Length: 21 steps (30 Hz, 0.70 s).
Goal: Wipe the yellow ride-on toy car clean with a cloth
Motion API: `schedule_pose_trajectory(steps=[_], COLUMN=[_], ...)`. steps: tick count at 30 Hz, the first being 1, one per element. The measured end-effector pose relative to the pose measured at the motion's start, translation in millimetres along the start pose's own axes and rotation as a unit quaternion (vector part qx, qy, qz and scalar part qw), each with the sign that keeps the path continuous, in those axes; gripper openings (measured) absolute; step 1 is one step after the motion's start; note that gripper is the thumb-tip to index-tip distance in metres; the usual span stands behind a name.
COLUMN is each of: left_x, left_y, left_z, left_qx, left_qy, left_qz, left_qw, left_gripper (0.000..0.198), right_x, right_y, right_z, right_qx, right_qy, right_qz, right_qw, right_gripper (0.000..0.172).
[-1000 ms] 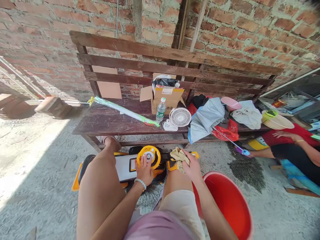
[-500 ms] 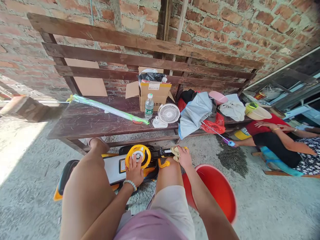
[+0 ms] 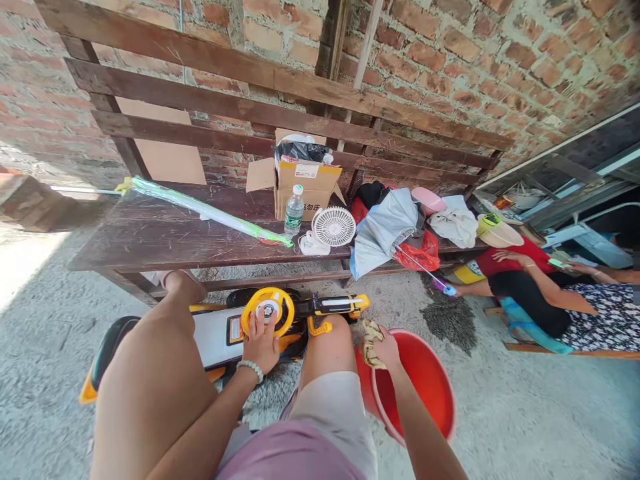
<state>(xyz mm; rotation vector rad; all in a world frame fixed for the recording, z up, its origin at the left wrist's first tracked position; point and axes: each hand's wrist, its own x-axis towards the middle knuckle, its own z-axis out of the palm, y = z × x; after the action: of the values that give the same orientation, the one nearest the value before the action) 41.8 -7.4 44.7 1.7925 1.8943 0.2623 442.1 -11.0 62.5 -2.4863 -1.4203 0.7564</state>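
My left hand (image 3: 261, 345) lies over the lower rim of a yellow toy steering wheel (image 3: 289, 308), its fingers stretched out toward the white hub. The wheel belongs to a yellow, black and white ride-on toy (image 3: 213, 337) standing between my legs. A crumpled beige cloth (image 3: 371, 343) is bunched in my right hand (image 3: 388, 349), above the left rim of a red bucket (image 3: 445, 380). The toy's front arm with a yellow tip (image 3: 359, 304) is just left of and above the cloth, apart from it.
Ahead, a dark wooden bench (image 3: 120, 243) carries a water bottle (image 3: 294, 212), a white fan (image 3: 333, 227), a cardboard box (image 3: 285, 183), a wrapped long item (image 3: 200, 208) and a silver umbrella (image 3: 383, 230). A seated person (image 3: 540, 287) is at the right.
My right hand has drawn the cloth off the toy's front arm and moved right and down to the bucket. My left hand stays on the steering wheel. The view has shifted slightly.
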Motion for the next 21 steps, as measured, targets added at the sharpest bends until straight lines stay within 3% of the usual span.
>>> schedule_pose_trajectory(steps=[3,6,11,18,21], left_x=[1,2,2,-1,-1], left_y=[-2,-5,-12,-8,-6], left_z=[2.5,4.3,5.7,5.2,4.8], left_qx=[-0.004,-0.010,0.000,0.018,0.015], left_qy=[0.010,0.013,0.022,0.031,0.026], left_qz=[-0.002,0.002,0.013,0.015,0.015], left_qw=[1.000,1.000,1.000,0.999,0.999], left_gripper=[0.070,0.072,0.070,0.069,0.069], right_x=[20,48,78,74,82], right_y=[-4,-33,-79,-76,-77], right_z=[-22,-33,-17,-4,-3], right_qx=[0.176,0.223,0.087,-0.013,0.046], right_qy=[0.066,0.106,0.057,0.066,0.076], right_qz=[0.023,0.018,-0.022,-0.110,-0.028], right_qw=[0.982,0.969,0.994,0.992,0.996], right_gripper=[0.067,0.069,0.052,0.048,0.045])
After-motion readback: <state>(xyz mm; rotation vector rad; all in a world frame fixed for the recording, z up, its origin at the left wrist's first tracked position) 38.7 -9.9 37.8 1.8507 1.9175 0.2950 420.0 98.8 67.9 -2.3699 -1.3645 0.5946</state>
